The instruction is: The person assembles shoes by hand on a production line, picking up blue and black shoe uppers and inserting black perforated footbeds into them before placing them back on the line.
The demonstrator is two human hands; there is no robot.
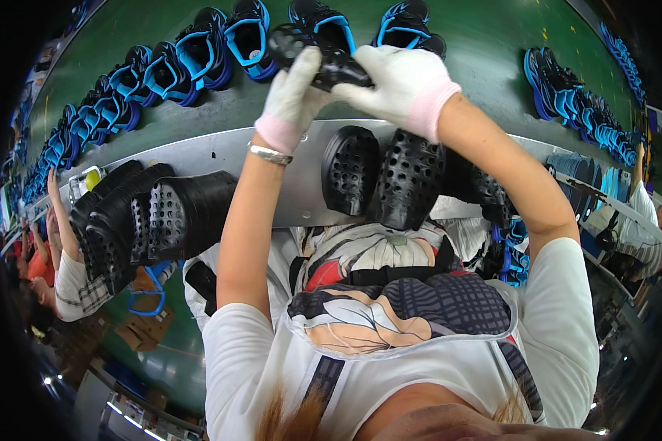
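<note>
My left hand (293, 95) and my right hand (404, 82) wear white gloves with pink cuffs. Between them they hold a glossy black shoe form (337, 66) over the green belt. The left thumb lies across its middle; the right thumb and fingers close on its right end. Its far end tilts up to the left and shows small holes. Just beyond the hands stand black shoes with bright blue linings (331, 31). Below my hands, two perforated black forms, one on the left (351, 169) and one on the right (410, 176), rest on the metal ledge.
More black forms (191, 213) crowd the ledge at left. A curved row of blue-lined shoes (198, 55) runs along the green belt (478, 66), with another row (566, 95) at right. Other people work at the far left and far right. A metal ledge (301, 187) edges the belt.
</note>
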